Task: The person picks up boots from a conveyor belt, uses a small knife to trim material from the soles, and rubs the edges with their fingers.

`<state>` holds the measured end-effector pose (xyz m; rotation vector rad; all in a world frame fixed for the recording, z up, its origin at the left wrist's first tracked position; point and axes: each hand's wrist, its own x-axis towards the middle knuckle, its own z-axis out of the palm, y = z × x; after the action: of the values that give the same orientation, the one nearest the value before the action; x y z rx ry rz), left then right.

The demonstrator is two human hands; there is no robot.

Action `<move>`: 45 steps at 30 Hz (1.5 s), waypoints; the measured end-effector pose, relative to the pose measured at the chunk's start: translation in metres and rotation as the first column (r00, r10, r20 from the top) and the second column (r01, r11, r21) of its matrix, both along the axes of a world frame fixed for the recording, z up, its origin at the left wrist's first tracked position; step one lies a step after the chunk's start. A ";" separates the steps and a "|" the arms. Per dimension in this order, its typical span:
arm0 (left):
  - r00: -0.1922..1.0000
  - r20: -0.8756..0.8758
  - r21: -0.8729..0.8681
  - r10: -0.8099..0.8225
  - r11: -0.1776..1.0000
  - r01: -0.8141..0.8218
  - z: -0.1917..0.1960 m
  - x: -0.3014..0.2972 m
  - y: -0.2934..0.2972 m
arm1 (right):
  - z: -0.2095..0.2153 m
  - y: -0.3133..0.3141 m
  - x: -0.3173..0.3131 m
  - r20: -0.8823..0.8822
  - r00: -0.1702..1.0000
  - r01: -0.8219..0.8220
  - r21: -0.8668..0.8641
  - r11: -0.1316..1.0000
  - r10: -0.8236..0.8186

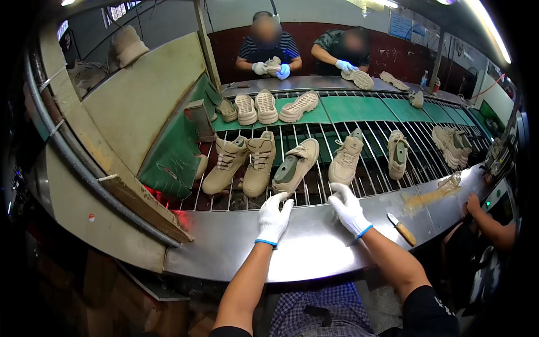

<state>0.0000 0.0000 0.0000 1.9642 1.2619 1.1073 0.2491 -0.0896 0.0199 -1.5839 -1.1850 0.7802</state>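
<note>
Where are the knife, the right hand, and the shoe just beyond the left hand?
Knife [402,230]: head view, on its wooden handle.
Right hand [349,211]: head view, on the back of its white glove.
Shoe [304,167]: head view, on its beige upper.

Left shoe: a beige low shoe [306,164] I see on the bars of the rack [373,168], tilted, its toe pointing up and to the right.
Left shoe, opening: faces me at the heel end, a green form [287,167] filling it.
Left shoe, heel: just by the fingers of the left hand [274,218]; contact I cannot tell.
Right shoe: a beige laced shoe [345,162], upright on the bars, toe toward the wearer, a green form at its collar.
Right shoe, toe: near the right hand [349,210].
</note>
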 end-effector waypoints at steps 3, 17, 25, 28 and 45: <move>0.997 0.073 -0.077 0.008 0.997 -0.002 -0.019 0.010 0.002 | 0.013 0.016 0.016 0.208 0.977 0.034 0.079 0.996 -0.050; 0.945 0.059 0.067 -0.322 0.946 0.318 -0.006 -0.007 0.033 | 0.086 0.438 -0.064 0.842 0.489 -0.301 -0.082 0.950 0.228; 0.929 0.157 -0.046 -0.336 0.937 0.347 0.006 -0.017 0.048 | 0.017 0.572 -0.147 0.964 0.149 -0.290 -0.171 0.942 0.221; 0.934 0.174 0.084 -0.312 0.950 0.302 0.002 -0.010 0.054 | 0.013 0.603 -0.152 0.969 0.206 -0.294 -0.072 0.953 0.137; 0.911 0.216 -0.008 -0.350 0.933 0.360 -0.012 -0.021 0.055 | 0.095 0.577 -0.156 0.810 0.357 -0.378 -0.331 0.865 0.466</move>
<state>-0.0214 0.0553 -0.0116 1.8855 0.7716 1.0544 0.0928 0.4871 0.1151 -1.8163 -2.4451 0.2454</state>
